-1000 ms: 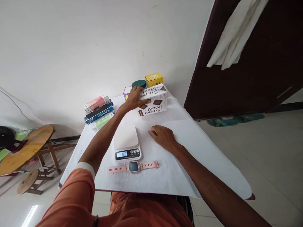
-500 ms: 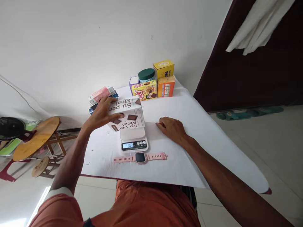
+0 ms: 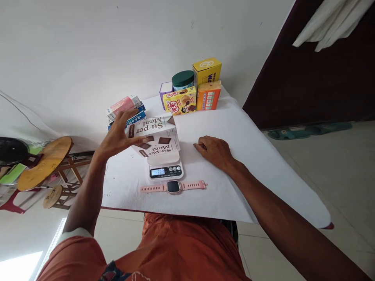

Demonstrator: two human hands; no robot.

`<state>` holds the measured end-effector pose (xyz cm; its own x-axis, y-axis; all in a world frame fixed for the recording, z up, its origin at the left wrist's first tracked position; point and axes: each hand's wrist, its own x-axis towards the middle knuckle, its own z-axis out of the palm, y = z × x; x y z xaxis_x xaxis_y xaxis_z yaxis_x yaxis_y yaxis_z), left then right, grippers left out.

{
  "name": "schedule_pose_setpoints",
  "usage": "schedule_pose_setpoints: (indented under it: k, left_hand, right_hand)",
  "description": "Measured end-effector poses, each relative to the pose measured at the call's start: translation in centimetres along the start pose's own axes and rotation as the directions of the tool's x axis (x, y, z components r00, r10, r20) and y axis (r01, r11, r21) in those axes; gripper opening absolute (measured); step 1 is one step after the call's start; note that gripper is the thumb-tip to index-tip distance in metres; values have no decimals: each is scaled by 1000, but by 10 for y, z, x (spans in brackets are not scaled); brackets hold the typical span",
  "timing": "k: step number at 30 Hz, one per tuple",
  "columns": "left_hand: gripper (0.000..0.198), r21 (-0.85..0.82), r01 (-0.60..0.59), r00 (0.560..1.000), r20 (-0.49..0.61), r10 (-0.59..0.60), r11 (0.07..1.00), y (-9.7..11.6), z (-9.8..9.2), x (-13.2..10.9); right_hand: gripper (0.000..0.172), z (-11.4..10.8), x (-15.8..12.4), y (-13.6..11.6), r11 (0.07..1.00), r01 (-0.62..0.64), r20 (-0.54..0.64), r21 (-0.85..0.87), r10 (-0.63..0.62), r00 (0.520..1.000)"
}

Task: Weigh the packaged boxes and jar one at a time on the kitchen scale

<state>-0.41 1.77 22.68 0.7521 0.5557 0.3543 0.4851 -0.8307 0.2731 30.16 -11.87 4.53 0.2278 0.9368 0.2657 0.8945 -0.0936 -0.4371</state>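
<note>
A white box printed "Su-per Meal" (image 3: 155, 132), its lettering upside down to me, rests on a small white kitchen scale (image 3: 166, 171) whose display reads 363. My left hand (image 3: 117, 134) is at the box's left end, open, with fingers spread and lifted off the top. Its thumb lies across the front face; whether it touches cannot be told. My right hand (image 3: 215, 152) rests on the cloth to the right of the scale, fingers curled into a loose fist with nothing seen in it. A pink-strapped smartwatch (image 3: 173, 186) lies flat in front of the scale.
Behind my left hand is a stack of pink and blue boxes (image 3: 124, 106). By the wall stand a yellow snack box (image 3: 180, 100), an orange pack (image 3: 208, 96), a green-lidded tub (image 3: 183, 80), a tall yellow box (image 3: 206, 70) and a purple box (image 3: 166, 89).
My left fingers have lifted off the top of the white box and spread back to the left. My right hand stays put. The view has tilted slightly; the scale still reads 363.
</note>
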Motion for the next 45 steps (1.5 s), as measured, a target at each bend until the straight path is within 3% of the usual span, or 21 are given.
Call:
schedule_pose_setpoints:
  k: [6,12,16,19,24,28,32,38,45]
  left_hand:
    - [94,-24,4,994,-107,-7,1000,-7,-12,-10]
    - [89,44,37,999,7,-37,998,2,23,-13]
    - [69,66,88,994,-68,-83,994,-3,29,-16]
    - [66,67,135,977,-177,-121,989,-25,12,-11]
    - [71,69,271,920,-311,-237,960,-89,-17,19]
    - [67,58,336,906,-291,-306,940,-129,-16,41]
    - [65,22,373,905,-228,-358,928,-147,-1,45]
    - [70,105,371,906,-257,-335,923,-148,7,36]
    - [86,232,367,905,-312,-289,901,-114,3,38]
  right_hand:
    - [28,1,0,2,1000,0,-5,11,0,1000]
    - [30,4,0,6,999,27,-39,45,-25,999]
    - [31,6,0,8,998,24,-51,60,-20,998]
    - [32,6,1,7,997,27,-49,66,-24,999]
    - [32,6,1,7,997,34,-41,65,-31,999]
    - [32,6,0,8,997,42,-55,69,-39,998]
    - [33,7,0,10,996,57,-75,63,-52,996]
    - [32,7,1,10,996,55,-54,63,-52,997]
    - [30,4,2,5,999,22,-23,29,-21,999]
